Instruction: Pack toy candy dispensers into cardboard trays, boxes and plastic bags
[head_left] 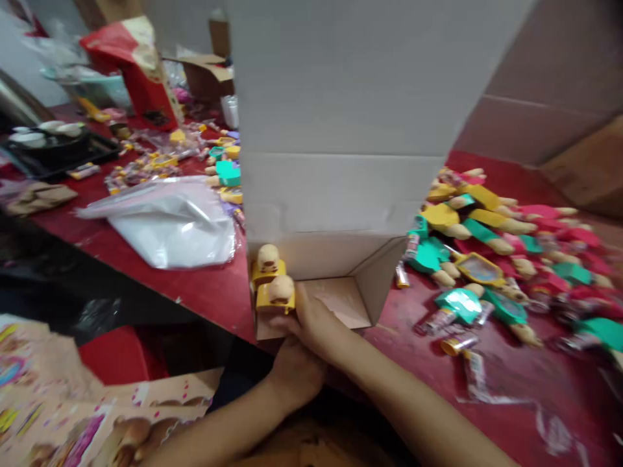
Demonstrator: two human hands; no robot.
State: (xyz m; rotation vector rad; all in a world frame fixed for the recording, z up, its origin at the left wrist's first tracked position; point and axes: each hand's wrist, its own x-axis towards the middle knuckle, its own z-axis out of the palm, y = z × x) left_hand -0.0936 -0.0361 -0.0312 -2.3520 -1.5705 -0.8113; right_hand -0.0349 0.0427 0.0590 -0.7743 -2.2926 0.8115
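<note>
A tall white cardboard box (335, 194) stands open on the red table, its raised panel filling the upper middle. Inside its left end sit two yellow toys with beige bear-like heads, one behind (267, 258) and one in front (281, 290). My right hand (311, 318) reaches into the box from the front, its fingers closed on the right side of the front yellow toy. My left hand (298, 373) is at the box's front edge, just below and against my right hand; its fingers are hidden.
Many green, yellow and pink toys (479, 233) lie heaped right of the box, with small wrapped tubes (460, 342). On the left are a plastic bag (170, 224), a red and white package (146, 84), and a black tray (53, 152). Printed cardboard (39, 383) is at lower left.
</note>
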